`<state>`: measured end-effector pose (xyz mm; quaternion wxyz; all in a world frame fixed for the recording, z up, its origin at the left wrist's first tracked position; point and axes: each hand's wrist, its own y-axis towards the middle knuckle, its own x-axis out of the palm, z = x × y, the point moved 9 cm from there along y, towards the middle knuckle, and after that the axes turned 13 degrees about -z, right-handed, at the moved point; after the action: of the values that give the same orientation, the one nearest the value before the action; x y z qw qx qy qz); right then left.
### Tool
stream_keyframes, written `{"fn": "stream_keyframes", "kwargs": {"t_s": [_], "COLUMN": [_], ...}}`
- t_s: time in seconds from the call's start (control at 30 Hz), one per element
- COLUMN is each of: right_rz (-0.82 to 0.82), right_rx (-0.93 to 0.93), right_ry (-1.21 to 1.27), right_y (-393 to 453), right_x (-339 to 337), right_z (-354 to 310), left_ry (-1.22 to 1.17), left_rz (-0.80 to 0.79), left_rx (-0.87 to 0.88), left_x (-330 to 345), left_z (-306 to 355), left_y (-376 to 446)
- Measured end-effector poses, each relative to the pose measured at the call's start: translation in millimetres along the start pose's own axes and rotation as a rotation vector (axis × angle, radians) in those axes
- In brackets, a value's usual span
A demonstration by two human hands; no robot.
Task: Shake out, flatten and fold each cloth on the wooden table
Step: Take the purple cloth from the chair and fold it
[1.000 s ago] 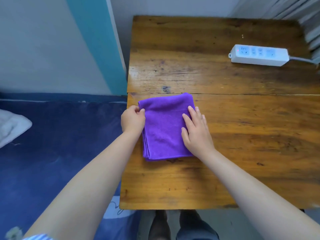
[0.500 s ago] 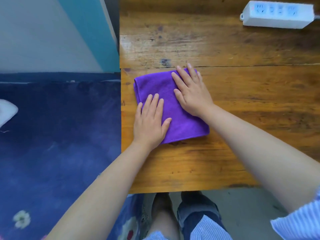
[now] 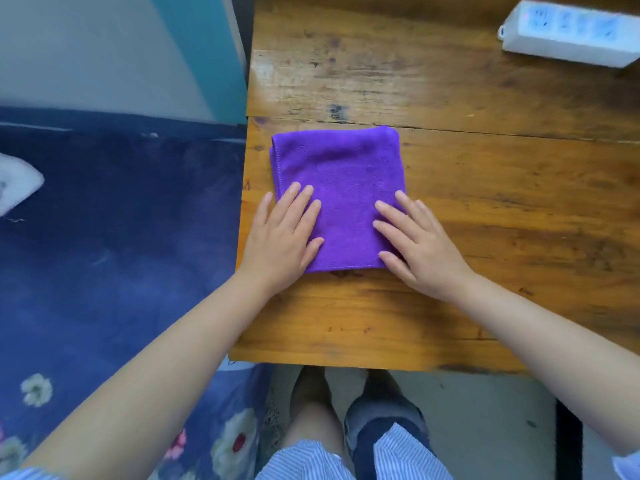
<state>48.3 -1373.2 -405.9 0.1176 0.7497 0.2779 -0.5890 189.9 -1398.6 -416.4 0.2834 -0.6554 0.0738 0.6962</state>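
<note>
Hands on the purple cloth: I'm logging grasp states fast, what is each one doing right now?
Left hand: open, fingers straight, pressing flat on the purple cloth.
Right hand: open, fingers straight, pressing flat on the same cloth.

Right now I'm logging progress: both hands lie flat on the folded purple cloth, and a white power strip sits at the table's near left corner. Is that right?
Not quite. The head view shows the white power strip at the far right of the table, not the near left corner. The rest holds: left hand and right hand lie flat on the folded purple cloth.
</note>
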Motion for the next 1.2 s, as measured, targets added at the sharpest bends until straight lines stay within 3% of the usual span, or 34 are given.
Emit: {"fn": "stream_keyframes", "kwargs": {"t_s": [0.1,0.33,0.57,0.73,0.97,1.07,1.2], "right_rz": [0.045,-0.065,-0.192,-0.322,-0.266,-0.313,-0.470], "right_rx": [-0.144,-0.271,-0.320,-0.253,-0.286,-0.347,-0.421], "right_ry": [-0.026,-0.205,-0.414,-0.006,0.341,0.369,0.227], "right_y": [-23.8,-4.3,11.3,10.9,-0.5,-4.8,-4.3], "right_x": [-0.6,-3.9,-2.1,-16.6,-61.2,-72.9,-79.8], "right_z": [-13.5,-25.0,-40.2,-19.6,-26.5,-54.6,-119.2], "left_ry": [-0.044,0.006,-0.101,-0.175,-0.274,-0.322,-0.332], "left_rz": [0.210,0.011,-0.011,0.049,0.389,0.397,0.377], "left_rx": [0.149,-0.012,-0.166,-0.211,-0.271,-0.285,-0.367], "left_x": [-11.1,4.9,6.2,4.1,-14.8,-25.0,-41.4], "left_z": [21.7,37.0,37.0,41.5,44.9,38.8,23.2], "left_y": [-22.2,-25.2,-28.3,-32.8,-81.2,-123.5,-198.4]}}
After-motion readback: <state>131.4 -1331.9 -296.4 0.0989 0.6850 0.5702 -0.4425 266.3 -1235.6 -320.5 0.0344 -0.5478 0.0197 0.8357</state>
